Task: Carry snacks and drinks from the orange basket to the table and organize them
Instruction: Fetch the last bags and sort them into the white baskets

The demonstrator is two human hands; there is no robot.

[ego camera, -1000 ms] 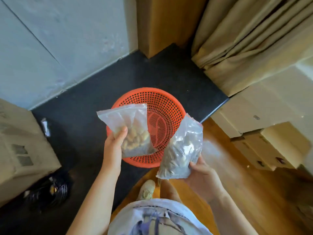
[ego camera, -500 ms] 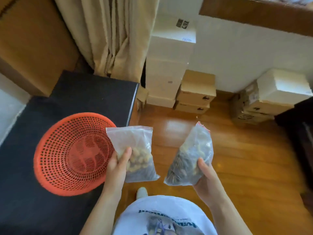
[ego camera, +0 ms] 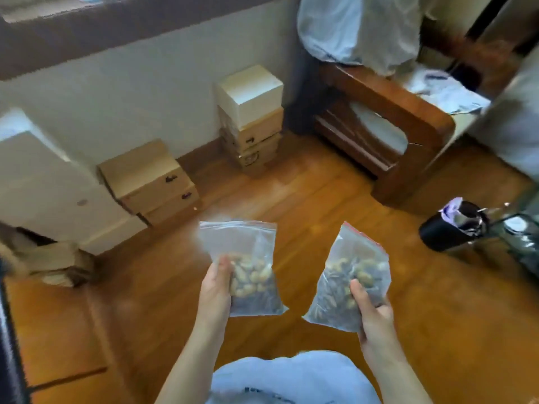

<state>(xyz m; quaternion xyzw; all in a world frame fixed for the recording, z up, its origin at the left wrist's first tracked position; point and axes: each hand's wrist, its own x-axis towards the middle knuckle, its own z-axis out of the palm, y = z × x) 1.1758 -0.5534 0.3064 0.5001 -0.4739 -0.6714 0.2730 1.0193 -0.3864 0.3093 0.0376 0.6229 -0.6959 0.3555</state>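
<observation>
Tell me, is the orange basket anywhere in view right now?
No: the head view shows only the left hand and right hand each holding a clear snack bag above the wooden floor, with no basket.

Two clear zip bags of nuts — left bag (ego camera: pixel 248 266) upright, right bag (ego camera: pixel 350 282) tilted.

Wooden floor (ego camera: pixel 320 199) bears stacked cardboard boxes (ego camera: pixel 250 123), a wooden chair (ego camera: pixel 388 126).

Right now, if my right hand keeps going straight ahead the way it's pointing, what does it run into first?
Nothing close. The right hand, gripping its snack bag, points over bare wooden floor. The wooden chair probably comes first, though depth is unclear.
</observation>
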